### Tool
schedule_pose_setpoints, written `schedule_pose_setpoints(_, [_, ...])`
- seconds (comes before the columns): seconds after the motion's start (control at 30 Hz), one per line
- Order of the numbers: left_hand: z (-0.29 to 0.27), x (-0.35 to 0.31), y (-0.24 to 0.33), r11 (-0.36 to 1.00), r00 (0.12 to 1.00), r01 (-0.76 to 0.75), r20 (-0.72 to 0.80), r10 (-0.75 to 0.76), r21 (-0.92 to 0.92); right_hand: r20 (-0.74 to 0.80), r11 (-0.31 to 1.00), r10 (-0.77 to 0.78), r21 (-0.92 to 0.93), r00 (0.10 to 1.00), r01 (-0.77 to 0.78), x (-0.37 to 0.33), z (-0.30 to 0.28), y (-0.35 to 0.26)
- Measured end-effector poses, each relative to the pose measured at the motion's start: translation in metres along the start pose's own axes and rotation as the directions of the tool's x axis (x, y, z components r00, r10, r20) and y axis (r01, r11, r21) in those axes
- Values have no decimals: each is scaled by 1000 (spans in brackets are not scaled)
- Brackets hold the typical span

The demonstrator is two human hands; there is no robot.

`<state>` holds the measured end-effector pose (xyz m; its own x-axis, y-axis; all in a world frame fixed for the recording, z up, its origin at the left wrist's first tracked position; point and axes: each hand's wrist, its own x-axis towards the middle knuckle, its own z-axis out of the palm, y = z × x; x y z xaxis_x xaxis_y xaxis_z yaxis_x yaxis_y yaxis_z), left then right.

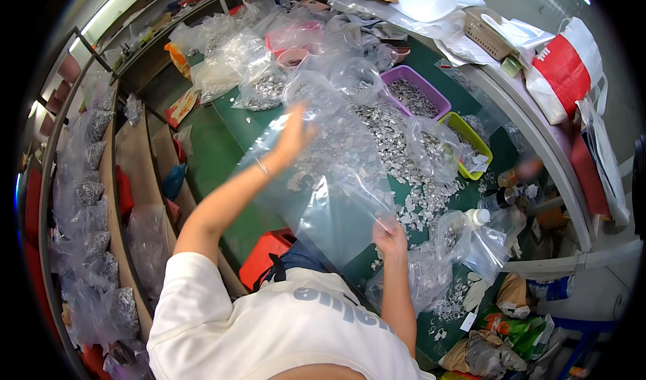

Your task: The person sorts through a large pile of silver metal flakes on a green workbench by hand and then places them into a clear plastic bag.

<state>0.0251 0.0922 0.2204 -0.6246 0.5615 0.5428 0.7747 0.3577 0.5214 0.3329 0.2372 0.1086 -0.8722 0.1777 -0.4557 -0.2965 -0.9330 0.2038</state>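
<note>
A large clear plastic bag (344,208) spreads in front of me, over a heap of small silvery metal pieces (387,141) on the green table. At the bag's near right corner, the fingers of my right hand (389,237) are closed on its edge. My left hand (291,141), smeared by motion, is at the bag's far left side. Its fingers are too blurred to show whether they grip the plastic. Through the film, more metal pieces show faintly.
Beyond the heap stand a purple bin (441,97) of metal pieces and a lime-green bin (486,161). Filled clear bags (262,87) crowd the far left. A white-capped bottle (478,217) is at right. Shelves (108,198) with bagged parts line the left; a red stool (264,255) stands near me.
</note>
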Motion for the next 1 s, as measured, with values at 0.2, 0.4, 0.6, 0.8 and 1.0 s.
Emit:
schedule_pose_setpoints(0.2, [42, -203, 153, 900, 830, 262, 557, -26, -348, -250, 981, -180, -112, 951, 156, -6, -3, 2])
schedule_pose_setpoints(0.4, [58, -206, 172, 777, 786, 560, 482, -388, -287, -208, 977, -180, -150, 962, 150, -18, 36, 19])
schedule_pose_setpoints(0.6, [81, -208, 164, 825, 882, 461, 272, -384, -328, -126, 975, -159, -179, 979, 135, -24, 47, 21])
schedule_pose_setpoints(0.8, [52, -184, 145, 832, 886, 454, 261, -384, -319, 127, 508, -402, -793, 907, 337, -49, 54, 41])
schedule_pose_setpoints(1.0, [52, -182, 144, 877, 881, 382, 402, -249, -293, 302, -140, -527, -953, 795, 270, -44, 26, 71])
